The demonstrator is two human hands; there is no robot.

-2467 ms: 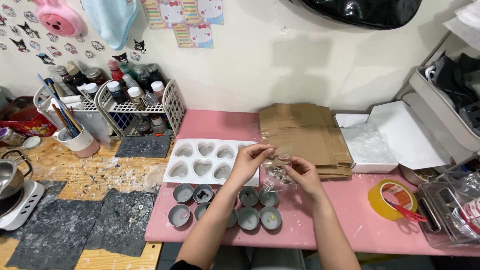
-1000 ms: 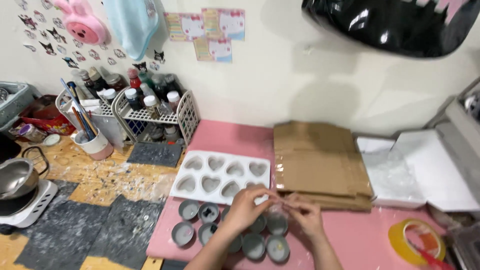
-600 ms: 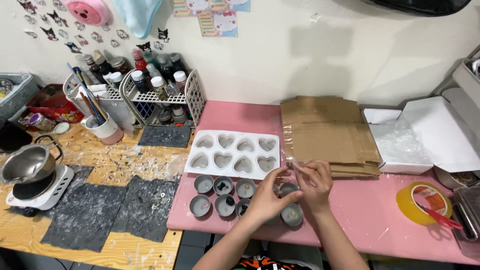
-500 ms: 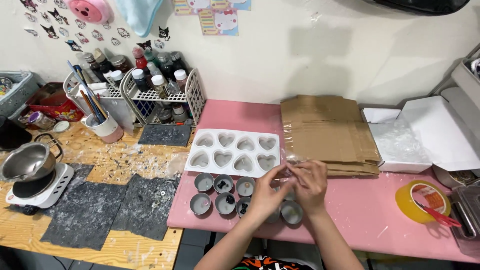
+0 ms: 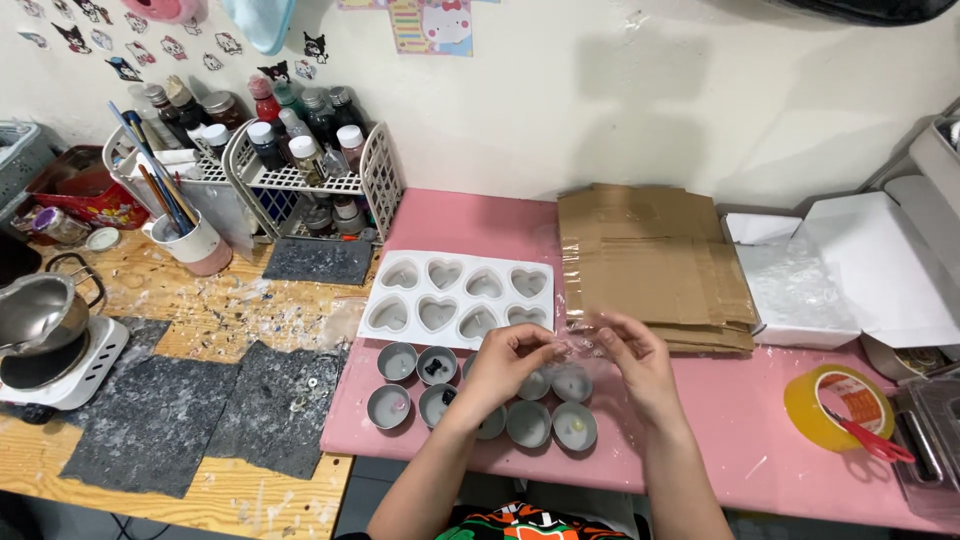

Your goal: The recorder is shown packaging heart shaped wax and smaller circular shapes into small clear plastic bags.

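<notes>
left hand (image 5: 505, 360) and right hand (image 5: 632, 355) meet above small round cups (image 5: 480, 395), just in front of heart mold (image 5: 457, 298); fingertips pinch small clear piece (image 5: 575, 345) between them, lifted for handling.

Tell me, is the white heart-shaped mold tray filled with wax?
No, the heart cavities of the white mold tray look empty, showing only their bare pale bottoms on the pink table.
</notes>
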